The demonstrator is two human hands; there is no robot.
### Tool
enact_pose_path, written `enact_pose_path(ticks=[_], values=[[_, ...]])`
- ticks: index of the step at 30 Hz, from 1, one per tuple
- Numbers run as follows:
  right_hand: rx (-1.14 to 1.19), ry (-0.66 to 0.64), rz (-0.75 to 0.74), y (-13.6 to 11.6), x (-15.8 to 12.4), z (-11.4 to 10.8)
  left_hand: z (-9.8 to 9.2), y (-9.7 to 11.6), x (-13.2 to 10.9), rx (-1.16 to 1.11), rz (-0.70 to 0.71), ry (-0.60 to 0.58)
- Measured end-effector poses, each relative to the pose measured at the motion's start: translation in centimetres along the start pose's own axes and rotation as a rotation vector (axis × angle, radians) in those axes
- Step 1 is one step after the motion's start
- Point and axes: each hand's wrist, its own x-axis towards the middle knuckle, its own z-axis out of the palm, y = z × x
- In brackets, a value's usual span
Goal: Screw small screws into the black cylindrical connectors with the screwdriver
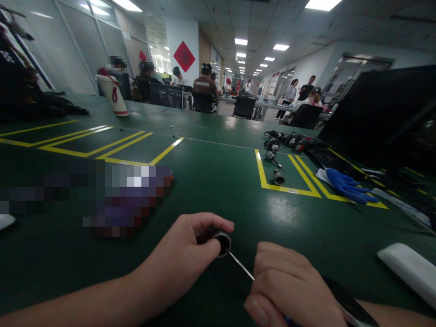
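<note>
Hollow metal part (pixel 229 237), dark, round-mouthed, one item: held above the green table (pixel 204 190), grasped between thumb and fingers of the left hand (pixel 190 245), with its mouth turned toward the right hand (pixel 289 277). Thin-shafted tool (pixel 241 265), one item: clenched in the right fist, its handle hidden by the fingers; the bright shaft is pointed up and leftward, its tip at the lower rim of the mouth. Whether the tip is seated inside or only rested on the rim cannot be told. Handling note, by judgement: the part should be pinched firmly well behind the rim, so that the mouth is left clear and the thumb is not put in the path of a slipping tip; the shaft should be lined up with whatever is to be met inside before any force is applied, and pressure should be light and steady. Placement: the hollow part is set at the left fingertips, ahead of and to the left of the right fist, the two hands being apart and bridged only by the shaft. Also listed, farther off within yellow tape (pixel 289 190): a similar metal cup (pixel 278 177) and a stemmed metal piece (pixel 271 157).
</note>
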Motion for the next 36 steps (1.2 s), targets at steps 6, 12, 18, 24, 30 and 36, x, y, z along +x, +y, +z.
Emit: enact_pose_path(ticks=[6, 12, 18, 24, 30, 36], values=[[0.034, -0.039, -0.006, 0.0, 0.1, -0.1, 0.0, -0.2, 0.0, -0.016, 0.017, 0.002], [-0.002, -0.022, 0.003, 0.2, -0.1, 0.4, 0.1, -0.4, 0.2, -0.031, 0.021, 0.006], [0.092, 0.004, -0.027, 0.2, -0.2, -0.2, -0.2, -0.1, 0.3, -0.057, -0.005, 0.011], [0.261, 0.011, 0.35, 0.5, -0.1, -1.0, -0.7, 1.0, 0.5, -0.096, -0.039, 0.132], [0.418, -0.092, 0.619, 1.6, 0.0, 0.5, -1.0, 1.4, 0.4, -0.15, -0.052, 0.162], [0.437, -0.127, 0.601, 1.9, -0.1, 1.1, -0.8, 1.4, 0.3, -0.157, -0.056, 0.161]])
